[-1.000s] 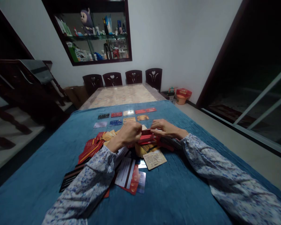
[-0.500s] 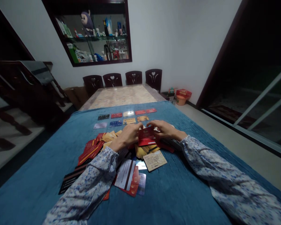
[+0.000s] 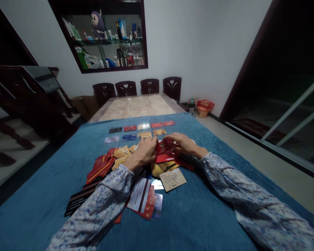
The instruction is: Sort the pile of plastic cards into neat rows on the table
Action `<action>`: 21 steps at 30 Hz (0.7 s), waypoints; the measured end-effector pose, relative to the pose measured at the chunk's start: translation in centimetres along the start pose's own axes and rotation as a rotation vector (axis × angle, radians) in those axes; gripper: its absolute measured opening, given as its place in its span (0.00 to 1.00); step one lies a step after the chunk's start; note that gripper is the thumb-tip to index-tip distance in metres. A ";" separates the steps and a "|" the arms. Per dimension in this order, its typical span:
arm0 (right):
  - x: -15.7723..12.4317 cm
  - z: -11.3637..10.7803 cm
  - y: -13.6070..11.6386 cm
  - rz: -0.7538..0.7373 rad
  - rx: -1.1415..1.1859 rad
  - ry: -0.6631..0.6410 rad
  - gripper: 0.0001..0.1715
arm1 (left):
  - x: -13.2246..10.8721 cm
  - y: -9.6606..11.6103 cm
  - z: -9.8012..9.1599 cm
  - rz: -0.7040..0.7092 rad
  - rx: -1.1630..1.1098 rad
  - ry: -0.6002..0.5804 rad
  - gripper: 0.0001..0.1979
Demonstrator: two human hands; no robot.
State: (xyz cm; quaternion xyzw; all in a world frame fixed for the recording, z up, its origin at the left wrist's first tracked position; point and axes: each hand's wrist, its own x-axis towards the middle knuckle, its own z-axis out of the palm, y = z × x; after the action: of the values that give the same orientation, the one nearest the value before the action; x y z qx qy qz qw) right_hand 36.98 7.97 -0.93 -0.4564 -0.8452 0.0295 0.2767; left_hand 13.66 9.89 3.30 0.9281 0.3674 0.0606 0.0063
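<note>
A red card [image 3: 164, 156] stands tilted over the middle of a spread-out pile of cards, with a hand at each side. My left hand [image 3: 144, 150] is closed at its left edge, fingertips bent down. My right hand [image 3: 182, 143] grips the upper right side, fingers curled over it. Gold cards [image 3: 162, 169] lie just under it, and a beige card [image 3: 173, 179] lies in front. Below my left wrist are a white card [image 3: 140, 195] with a dark stripe and red cards [image 3: 149, 205]. Red cards [image 3: 101, 167] and black cards [image 3: 77, 201] fan out left.
Beyond the hands, cards lie in two rows, among them a blue card [image 3: 129, 137], a black card [image 3: 115, 130] and a gold card [image 3: 159, 132]. A blue cloth [image 3: 206, 216] covers the near table; bare marble tabletop [image 3: 138, 106] shows behind. Chairs [image 3: 125, 89] stand at the far end.
My right fingers have shifted slightly left and lower over the red card. The left hand has moved a little against its edge. The surrounding cards lie as before.
</note>
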 end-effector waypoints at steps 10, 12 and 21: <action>0.3 0.1 -0.5 0.044 0.070 0.146 0.14 | -0.1 0.1 0.4 0.009 0.041 0.055 0.16; 0.3 -0.1 -0.8 0.086 0.114 0.155 0.13 | -0.2 0.2 0.4 0.010 0.074 0.077 0.18; 0.3 -0.7 -0.9 0.200 0.236 0.173 0.15 | -0.2 0.8 0.7 0.020 0.246 0.197 0.19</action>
State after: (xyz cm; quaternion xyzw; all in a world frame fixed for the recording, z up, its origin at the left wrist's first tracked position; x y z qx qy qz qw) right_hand 36.49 7.53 0.08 -0.5033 -0.7593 0.1166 0.3958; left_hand 14.13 9.14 2.60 0.9150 0.3616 0.1058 -0.1441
